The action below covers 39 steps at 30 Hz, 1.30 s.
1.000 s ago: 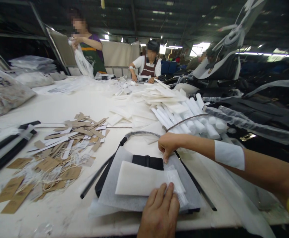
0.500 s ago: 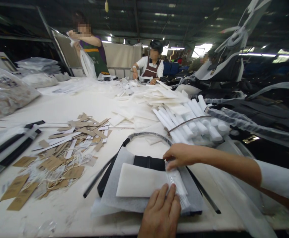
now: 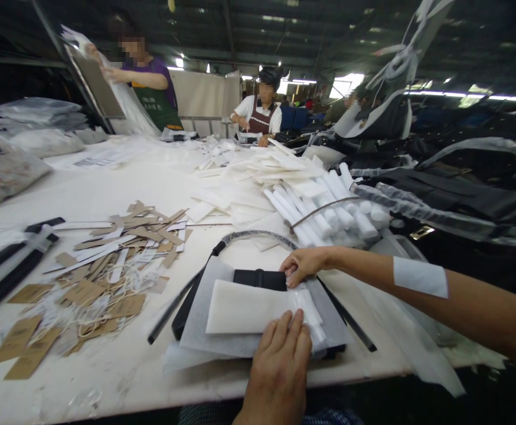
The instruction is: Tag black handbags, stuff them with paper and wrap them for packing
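While the flat black leather bag point(image 3: 258, 278) lies on the white table point(image 3: 120, 189) with a thin grey tissue sheet point(image 3: 200, 321) spread over it and a white rectangular foam pad point(image 3: 244, 307) on top, the wrapping looks only partly done. The tissue is not folded in, and the bag's dark far edge and long black strap point(image 3: 173, 307) are uncovered. A clear plastic sleeve point(image 3: 313, 313) sits at the pad's right end.

The left hand point(image 3: 280, 366), at the near edge, presses down flat, fingers close together, on the pad's near right corner and the sleeve. The right hand point(image 3: 302, 265) reaches in from the right, and its fingertips seem to pinch the sleeve's far end, just right of the bag's dark edge. The bag thus lies between the two hands, under both.

Brown card tags point(image 3: 94, 283) lie scattered to the left, and white foam rolls point(image 3: 324, 212) lie farther off to the right.
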### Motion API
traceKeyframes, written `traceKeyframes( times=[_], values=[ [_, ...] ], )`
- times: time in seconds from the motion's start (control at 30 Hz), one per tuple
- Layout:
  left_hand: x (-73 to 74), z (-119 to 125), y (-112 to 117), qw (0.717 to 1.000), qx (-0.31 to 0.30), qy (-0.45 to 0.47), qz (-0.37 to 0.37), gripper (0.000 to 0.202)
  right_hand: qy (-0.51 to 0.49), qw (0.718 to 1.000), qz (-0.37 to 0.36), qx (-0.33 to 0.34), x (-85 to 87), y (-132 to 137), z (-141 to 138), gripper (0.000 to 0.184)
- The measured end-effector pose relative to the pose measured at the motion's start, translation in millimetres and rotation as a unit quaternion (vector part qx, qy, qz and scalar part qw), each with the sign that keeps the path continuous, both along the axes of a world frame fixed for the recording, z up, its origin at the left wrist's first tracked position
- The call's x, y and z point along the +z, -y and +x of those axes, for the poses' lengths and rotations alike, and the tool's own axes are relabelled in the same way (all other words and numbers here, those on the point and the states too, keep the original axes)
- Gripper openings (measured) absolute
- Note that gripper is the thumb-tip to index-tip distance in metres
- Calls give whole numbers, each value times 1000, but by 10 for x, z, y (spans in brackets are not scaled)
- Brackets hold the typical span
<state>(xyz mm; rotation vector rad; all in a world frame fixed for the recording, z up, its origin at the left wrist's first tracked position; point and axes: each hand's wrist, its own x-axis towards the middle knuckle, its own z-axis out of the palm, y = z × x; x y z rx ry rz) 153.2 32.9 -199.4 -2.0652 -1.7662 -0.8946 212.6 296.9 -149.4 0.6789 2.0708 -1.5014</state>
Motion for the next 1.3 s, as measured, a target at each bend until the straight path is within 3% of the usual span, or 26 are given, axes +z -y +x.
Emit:
traceKeyframes(
  times=[0.27, 0.47, 0.63, 0.73, 0.87, 0.97, 1.13, 1.2, 1.3],
  values=[
    [-12, 12, 16, 999, -7, 23, -32, 40, -36, 999, 23, -5, -18, -21, 49, 61],
    [25, -12, 18, 999, -21, 16, -40, 43, -109, 980, 163, -26, 114, 136, 105, 42],
    [99, -35, 32, 998, -36, 0, -54, 41, -210, 923, 310, -88, 312, 716, 432, 44],
    [154, -85, 50, 997, -59, -6, -51, 38, -283, 870, 402, -51, 224, 1179, 735, 42],
    [281, -351, 172, 990, -97, -79, -61, 35, -311, 803, 508, 19, -78, 1534, 1023, 53],
    [457, -726, 346, 980, -67, -176, -66, 43, -319, 761, 563, 44, -223, 1578, 1079, 70],
    [710, -1288, 546, 960, -15, -250, -124, 55, -347, 736, 578, 56, -263, 1491, 1063, 74],
    [695, -1374, 539, 958, -20, -248, -146, 54, -353, 732, 579, 65, -269, 1411, 1056, 71],
    [552, -1375, 485, 963, -23, -226, -147, 47, -348, 732, 581, 77, -258, 1285, 1046, 68]
  ],
)
